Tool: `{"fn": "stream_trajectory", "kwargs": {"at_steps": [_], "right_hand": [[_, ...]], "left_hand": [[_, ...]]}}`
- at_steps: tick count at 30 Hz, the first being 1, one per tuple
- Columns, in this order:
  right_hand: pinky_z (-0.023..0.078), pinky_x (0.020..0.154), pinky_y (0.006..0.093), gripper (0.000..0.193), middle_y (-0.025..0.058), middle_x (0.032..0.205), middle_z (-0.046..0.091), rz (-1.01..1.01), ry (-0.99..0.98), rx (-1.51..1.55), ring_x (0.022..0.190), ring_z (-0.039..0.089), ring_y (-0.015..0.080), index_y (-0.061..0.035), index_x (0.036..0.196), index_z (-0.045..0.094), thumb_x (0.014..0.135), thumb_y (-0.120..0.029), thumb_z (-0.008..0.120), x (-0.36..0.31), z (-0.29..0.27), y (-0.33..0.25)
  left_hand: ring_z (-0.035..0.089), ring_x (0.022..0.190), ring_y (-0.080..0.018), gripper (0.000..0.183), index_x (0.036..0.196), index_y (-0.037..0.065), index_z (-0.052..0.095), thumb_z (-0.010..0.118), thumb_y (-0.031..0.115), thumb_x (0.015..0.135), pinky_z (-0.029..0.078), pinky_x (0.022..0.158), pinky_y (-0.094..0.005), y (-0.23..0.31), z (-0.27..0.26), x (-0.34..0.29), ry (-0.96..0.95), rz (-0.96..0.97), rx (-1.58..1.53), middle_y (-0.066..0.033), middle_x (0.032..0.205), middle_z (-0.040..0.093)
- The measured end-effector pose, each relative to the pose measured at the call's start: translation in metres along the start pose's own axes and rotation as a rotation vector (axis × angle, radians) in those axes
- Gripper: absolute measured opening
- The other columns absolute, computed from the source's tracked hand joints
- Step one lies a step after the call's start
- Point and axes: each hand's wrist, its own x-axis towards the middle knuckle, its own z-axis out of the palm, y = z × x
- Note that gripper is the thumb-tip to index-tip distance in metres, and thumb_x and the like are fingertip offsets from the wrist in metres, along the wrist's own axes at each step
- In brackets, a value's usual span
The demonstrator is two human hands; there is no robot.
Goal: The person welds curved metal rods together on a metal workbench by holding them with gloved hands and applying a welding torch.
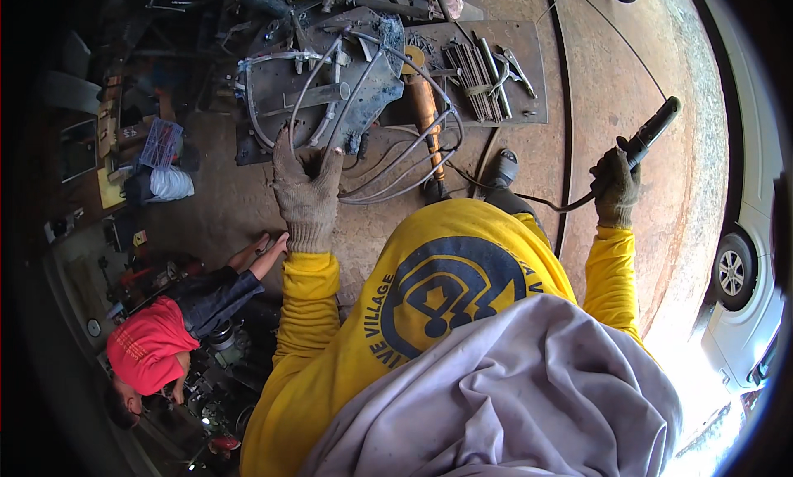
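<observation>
My gloved left hand (307,184) reaches to a frame of bent metal rods (361,82), its fingers spread across two bars and gripping them at the near end. The frame rests partly on a dark metal plate (382,85), with its curved loops reaching out to the right. Out to the right, my gloved right hand (616,184) is wrapped round a black welding electrode holder (652,132). A long thin welding rod (615,37) slants up and left from the holder's tip, and a black cable (549,204) runs from its lower end.
An orange angle grinder (424,105) lies beside the frame. A bundle of rods (477,85) and locking pliers (517,71) sit on a flat plate (529,39). At lower left a person in a red shirt (153,345) bends over machinery. A car (752,204) stands at right.
</observation>
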Motion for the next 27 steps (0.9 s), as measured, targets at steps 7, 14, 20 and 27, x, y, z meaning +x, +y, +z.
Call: {"fn": "stream_trajectory", "kwargs": {"at_steps": [7,14,20,27], "right_hand": [[0.053,0.055,0.0312,0.040,0.0040,0.079,0.058,0.000,-0.053,0.195,0.063,0.058,0.0156,-0.0019,0.126,0.053,0.097,-0.027,0.064,-0.006,0.000,0.005],[0.053,0.053,0.0317,0.037,0.0050,0.077,0.059,-0.034,0.009,0.032,0.059,0.059,0.0170,-0.0016,0.123,0.054,0.097,-0.026,0.063,-0.022,0.002,0.011],[0.054,0.053,0.0314,0.035,0.0053,0.076,0.060,-0.005,0.034,0.039,0.057,0.059,0.0174,-0.0024,0.122,0.055,0.096,-0.025,0.064,-0.036,0.008,0.014],[0.054,0.051,0.0311,0.036,0.0052,0.076,0.059,-0.007,0.038,0.017,0.056,0.059,0.0175,-0.0030,0.121,0.056,0.095,-0.026,0.066,-0.044,0.006,0.019]], "left_hand": [[0.063,0.088,-0.0177,0.067,0.140,-0.004,0.046,0.078,0.018,0.085,0.053,0.079,-0.0316,0.007,-0.008,0.002,0.030,0.051,0.162,-0.0155,0.121,0.061],[0.064,0.079,-0.0169,0.074,0.141,-0.006,0.043,0.081,0.014,0.081,0.054,0.073,-0.0316,0.001,-0.008,-0.006,0.033,0.052,0.163,-0.0148,0.109,0.064],[0.062,0.065,-0.0132,0.083,0.142,-0.006,0.039,0.086,0.006,0.074,0.052,0.063,-0.0256,-0.003,-0.011,-0.015,0.158,0.305,0.178,-0.0100,0.091,0.068],[0.068,0.063,-0.0153,0.090,0.143,-0.001,0.040,0.091,0.013,0.070,0.053,0.058,-0.0267,-0.004,-0.019,-0.026,0.105,0.406,0.205,-0.0072,0.084,0.072]]}}
